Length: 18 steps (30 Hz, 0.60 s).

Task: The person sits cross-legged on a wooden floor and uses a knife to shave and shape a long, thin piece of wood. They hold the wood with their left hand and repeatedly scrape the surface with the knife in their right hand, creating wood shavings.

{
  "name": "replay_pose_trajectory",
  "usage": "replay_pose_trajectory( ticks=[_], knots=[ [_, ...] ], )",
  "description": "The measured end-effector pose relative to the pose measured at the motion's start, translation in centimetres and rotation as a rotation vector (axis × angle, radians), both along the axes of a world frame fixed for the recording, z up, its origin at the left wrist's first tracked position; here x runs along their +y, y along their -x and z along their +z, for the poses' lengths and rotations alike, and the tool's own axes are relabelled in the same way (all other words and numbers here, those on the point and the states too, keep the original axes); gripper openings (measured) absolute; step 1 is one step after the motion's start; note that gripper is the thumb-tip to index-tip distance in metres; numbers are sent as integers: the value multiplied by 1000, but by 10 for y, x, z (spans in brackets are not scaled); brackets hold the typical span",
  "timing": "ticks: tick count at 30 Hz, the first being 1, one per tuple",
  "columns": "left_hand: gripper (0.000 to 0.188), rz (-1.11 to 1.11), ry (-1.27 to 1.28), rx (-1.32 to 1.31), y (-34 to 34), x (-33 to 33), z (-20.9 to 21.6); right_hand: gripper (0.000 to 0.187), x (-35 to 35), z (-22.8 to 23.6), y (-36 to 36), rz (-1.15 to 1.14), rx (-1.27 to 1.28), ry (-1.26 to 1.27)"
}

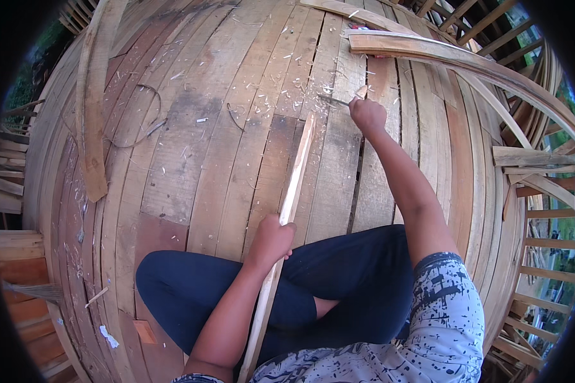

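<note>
My left hand (271,241) is wrapped round a long, pale wooden stick (295,182), about midway along it. The stick runs from beside my body, over my crossed legs, up to a tapered far end above the floorboards. In my right hand (367,115), stretched out to the far right of that end, is a knife (333,100). Its thin dark blade points left, and a bit of light wood, perhaps its handle, shows above my fist. Blade and stick are apart. Pale wood shavings (262,99) lie scattered around the stick's far end.
Long planks (453,57) lie at the far right, and another board (92,108) lies at the left. A thin cord (156,102) curls on the plank floor (236,166). Slatted railings (549,274) stand at the right, and a bundle of bristles (32,291) sits at the left.
</note>
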<state>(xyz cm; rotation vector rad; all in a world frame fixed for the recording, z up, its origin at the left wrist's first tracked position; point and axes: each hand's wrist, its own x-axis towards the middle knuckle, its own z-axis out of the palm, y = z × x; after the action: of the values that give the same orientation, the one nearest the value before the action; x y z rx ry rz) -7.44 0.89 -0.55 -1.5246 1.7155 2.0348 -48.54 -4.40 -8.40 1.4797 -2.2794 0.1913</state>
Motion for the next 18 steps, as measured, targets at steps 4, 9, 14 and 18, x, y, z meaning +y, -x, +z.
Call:
replay_pose_trajectory(
  ticks=[4, 9, 14, 18],
  knots=[
    [25, 23, 18, 7, 1, -14, -5, 58, -9, 21, -23, 36, -38, -16],
    [29, 35, 34, -16, -8, -15, -5, 57, 11, 29, -125, 434, -149, -245],
    [20, 19, 21, 47, 8, -9, -9, 57, 3, 28, 17, -262, -134, -120],
    [20, 1, 54, -7, -4, -10, -8, 71, -1, 61, -84, -214, -488, -279]
  ],
)
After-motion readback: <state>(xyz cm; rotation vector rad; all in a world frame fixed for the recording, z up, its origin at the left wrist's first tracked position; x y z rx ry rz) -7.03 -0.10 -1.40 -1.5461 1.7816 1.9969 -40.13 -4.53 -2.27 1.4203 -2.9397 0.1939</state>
